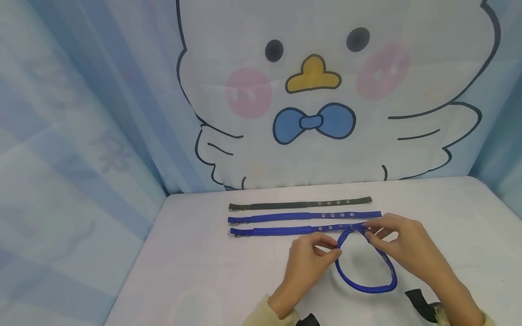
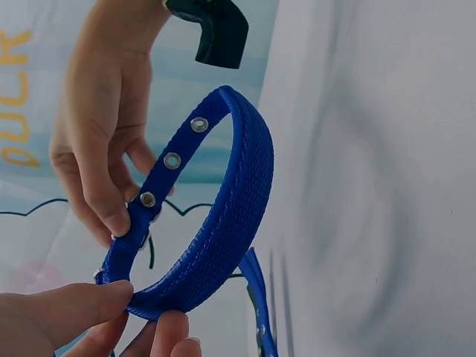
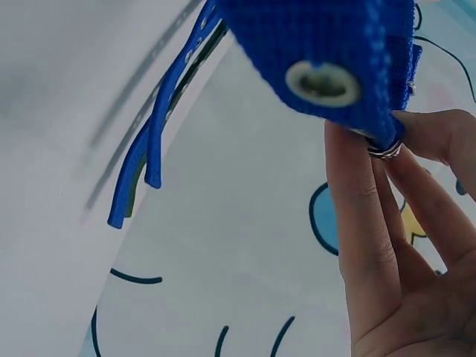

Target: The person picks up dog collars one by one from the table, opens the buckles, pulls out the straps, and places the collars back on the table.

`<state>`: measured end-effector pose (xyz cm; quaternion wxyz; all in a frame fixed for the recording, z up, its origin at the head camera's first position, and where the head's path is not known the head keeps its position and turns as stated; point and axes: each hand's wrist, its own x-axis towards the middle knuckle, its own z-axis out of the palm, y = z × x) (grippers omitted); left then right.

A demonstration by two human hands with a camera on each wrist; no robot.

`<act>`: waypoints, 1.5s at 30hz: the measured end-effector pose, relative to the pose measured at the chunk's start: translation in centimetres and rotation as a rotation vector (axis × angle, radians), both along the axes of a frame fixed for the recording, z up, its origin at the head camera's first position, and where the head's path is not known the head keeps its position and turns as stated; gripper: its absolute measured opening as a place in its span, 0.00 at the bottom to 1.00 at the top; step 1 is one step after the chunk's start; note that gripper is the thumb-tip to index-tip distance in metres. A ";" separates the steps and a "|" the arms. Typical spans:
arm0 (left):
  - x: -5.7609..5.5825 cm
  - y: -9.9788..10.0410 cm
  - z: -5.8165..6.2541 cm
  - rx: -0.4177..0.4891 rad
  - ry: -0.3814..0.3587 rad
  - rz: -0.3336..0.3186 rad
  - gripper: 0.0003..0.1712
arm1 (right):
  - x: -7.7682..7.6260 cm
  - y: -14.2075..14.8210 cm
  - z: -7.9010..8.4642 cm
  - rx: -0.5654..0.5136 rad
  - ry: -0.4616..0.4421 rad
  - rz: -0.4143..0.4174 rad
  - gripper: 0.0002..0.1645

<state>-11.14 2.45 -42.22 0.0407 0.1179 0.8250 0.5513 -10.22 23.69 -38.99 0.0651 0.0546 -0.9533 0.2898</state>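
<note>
A blue pet collar (image 1: pixel 367 290), bent into a loop with metal eyelets along its strap, is held up between both hands. My left hand (image 1: pixel 307 258) pinches the loop's left side between thumb and fingers. Near the buckle end at the top, my right hand (image 1: pixel 401 237) pinches the strap; the right wrist view shows a metal ring (image 3: pixel 385 152) between its fingertips. In the left wrist view the collar's padded band (image 2: pixel 238 216) curves round toward the right, and the right hand (image 2: pixel 104 141) grips its eyelet side.
Behind the loop lie two straight blue collars (image 1: pixel 281 217) (image 1: pixel 281 231) and a dark green collar (image 1: pixel 281 206), side by side across the white table (image 1: pixel 195 258). A cartoon duck curtain (image 1: pixel 326 158) hangs at the table's back edge. Black straps (image 1: pixel 420 304) are at the wrists.
</note>
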 end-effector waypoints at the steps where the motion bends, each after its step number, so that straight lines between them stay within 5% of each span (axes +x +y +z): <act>1: 0.0 -0.4 0.0 -0.005 0.011 0.000 0.06 | 0.0 -0.3 0.1 -0.005 0.008 0.006 0.15; 23: 0.1 -7.1 0.6 -0.025 -0.012 0.036 0.16 | -0.3 -6.4 0.4 -0.139 0.048 0.179 0.13; 32: 0.4 -8.2 0.8 0.071 -0.104 0.059 0.16 | -0.1 -7.4 0.3 -0.144 0.060 0.202 0.14; 45: 1.1 -9.0 1.0 0.127 -0.120 0.082 0.15 | -0.4 -8.4 0.0 -0.196 0.051 0.253 0.14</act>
